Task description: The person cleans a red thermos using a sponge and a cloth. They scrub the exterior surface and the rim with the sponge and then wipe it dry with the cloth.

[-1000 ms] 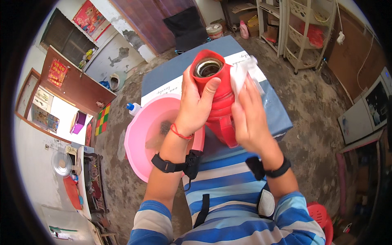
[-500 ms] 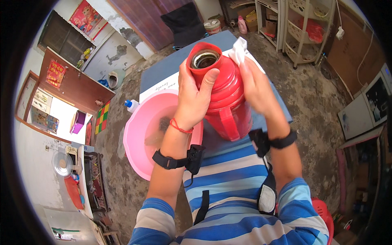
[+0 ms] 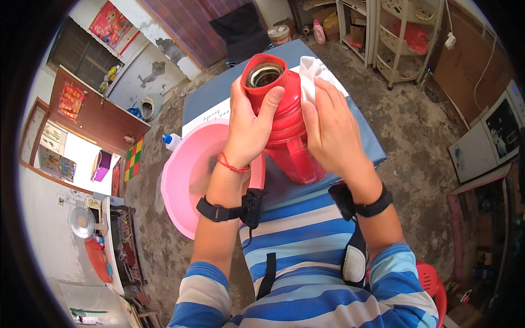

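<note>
A red thermos flask (image 3: pixel 287 123) stands tilted on the blue table (image 3: pixel 358 131), its silvery mouth uncovered and its handle toward me. My left hand (image 3: pixel 249 120) wraps round its neck, thumb across the front just below the rim. Against the flask's right side, my right hand (image 3: pixel 333 128) presses a white cloth (image 3: pixel 308 79), whose end sticks up above the fingers. Left of the flask is a pink basin (image 3: pixel 178 186) with cloudy-looking water and something dark in it, partly hidden by my left forearm.
A white bottle with a blue cap (image 3: pixel 171 141) stands beside the basin. Beyond the table are a black chair (image 3: pixel 240 35) and a cream shelf rack (image 3: pixel 402 44). A red stool (image 3: pixel 432 284) is at my right side. A white cabinet (image 3: pixel 481 142) stands farther right.
My right hand, with the cloth, has moved left and a little lower along the flask. The left hand keeps its hold on the neck.
</note>
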The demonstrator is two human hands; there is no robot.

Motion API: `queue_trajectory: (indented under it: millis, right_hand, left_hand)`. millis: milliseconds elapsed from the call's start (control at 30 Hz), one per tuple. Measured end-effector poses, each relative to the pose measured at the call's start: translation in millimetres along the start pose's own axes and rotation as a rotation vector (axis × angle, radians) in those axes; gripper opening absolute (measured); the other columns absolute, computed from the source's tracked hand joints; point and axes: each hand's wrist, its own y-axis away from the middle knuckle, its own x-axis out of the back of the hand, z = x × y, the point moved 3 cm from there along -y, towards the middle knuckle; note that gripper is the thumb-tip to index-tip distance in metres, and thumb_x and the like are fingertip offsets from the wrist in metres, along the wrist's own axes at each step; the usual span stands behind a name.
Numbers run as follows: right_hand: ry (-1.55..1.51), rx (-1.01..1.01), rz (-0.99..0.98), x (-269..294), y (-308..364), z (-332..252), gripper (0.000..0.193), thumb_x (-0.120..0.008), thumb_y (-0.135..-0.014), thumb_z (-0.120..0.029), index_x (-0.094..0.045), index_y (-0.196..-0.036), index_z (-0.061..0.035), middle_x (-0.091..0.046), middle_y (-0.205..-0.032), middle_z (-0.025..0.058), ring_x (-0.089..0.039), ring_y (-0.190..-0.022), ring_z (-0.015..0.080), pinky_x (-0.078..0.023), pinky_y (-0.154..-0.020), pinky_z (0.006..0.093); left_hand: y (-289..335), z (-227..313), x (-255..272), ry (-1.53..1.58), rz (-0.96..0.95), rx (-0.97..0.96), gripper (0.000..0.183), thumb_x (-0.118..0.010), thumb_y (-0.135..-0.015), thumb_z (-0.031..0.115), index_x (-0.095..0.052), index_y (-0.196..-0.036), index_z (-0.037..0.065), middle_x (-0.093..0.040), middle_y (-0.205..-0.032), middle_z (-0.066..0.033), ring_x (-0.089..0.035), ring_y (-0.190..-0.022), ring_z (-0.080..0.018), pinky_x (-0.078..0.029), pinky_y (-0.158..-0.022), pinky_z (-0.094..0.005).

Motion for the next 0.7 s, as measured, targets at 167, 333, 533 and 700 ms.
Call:
queue_trajectory:
  millis: [167, 333, 533, 700]
  right_hand:
    - [-0.130, -0.049, -0.234, -15, -52, 42, 0.034, -0.045, -0.100, -0.027, -0.056, -0.111, 0.0034, -0.060, -0.105, 0.0206, -0.059, -0.099, 0.0326, -0.047, -0.088, 0.0414]
    - [-0.700, -0.421, -0.613, -32, -67, 59, 0.045, -0.039, -0.104, -0.035, -0.059, -0.116, 0.0032, -0.066, -0.099, 0.0073, -0.057, -0.088, 0.0107, -0.049, -0.079, 0.0292]
    - [-0.389, -0.202, -0.173, -20, -23, 33, 0.028, -0.044, -0.099, -0.018, -0.057, -0.105, 0.0053, -0.060, -0.102, 0.0239, -0.055, -0.103, 0.0418, -0.044, -0.089, 0.0451]
    - [-0.054, 0.054, 0.068, -2, 14, -5, 0.026, -0.055, -0.090, -0.002, -0.053, -0.113, 0.0096, -0.052, -0.123, 0.0250, -0.048, -0.119, 0.0437, -0.040, -0.102, 0.0486]
  left_hand:
    - [-2, -3, 1, -0.004, -0.014, 0.003, 0.054, -0.065, -0.094, 0.033, -0.042, -0.129, -0.001, -0.051, -0.125, -0.0148, -0.051, -0.116, -0.0230, -0.041, -0.101, -0.0354]
    - [-1, -6, -1, 0.011, 0.005, 0.021, 0.055, -0.065, -0.094, 0.035, -0.043, -0.129, -0.001, -0.051, -0.124, -0.0144, -0.052, -0.116, -0.0234, -0.040, -0.101, -0.0358]
    - [-1, -7, -1, -0.015, 0.028, -0.008, 0.055, -0.066, -0.093, 0.036, -0.044, -0.127, -0.001, -0.052, -0.122, -0.0146, -0.052, -0.114, -0.0237, -0.041, -0.100, -0.0355]
    - [0, -3, -2, 0.004, 0.042, -0.013, 0.056, -0.068, -0.092, 0.035, -0.045, -0.127, -0.002, -0.053, -0.121, -0.0144, -0.053, -0.112, -0.0235, -0.042, -0.099, -0.0351]
